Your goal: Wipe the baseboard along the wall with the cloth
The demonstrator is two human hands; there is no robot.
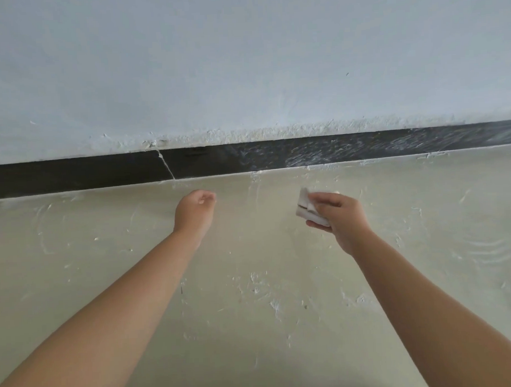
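Note:
A black baseboard [103, 172] runs across the view where the pale blue wall meets the floor; its right stretch is streaked with white smears, its left stretch looks dark and plain. My right hand [340, 216] grips a small folded white cloth [307, 207] just above the floor, a short way below the baseboard and apart from it. My left hand [195, 208] hovers to the left with its fingers curled and nothing in it, also a little below the baseboard.
The cream floor [252, 294] carries white plaster smears and specks. The wall [244, 63] has rough, chipped plaster along its lower edge, and a thin white crack line crosses the baseboard near the middle left.

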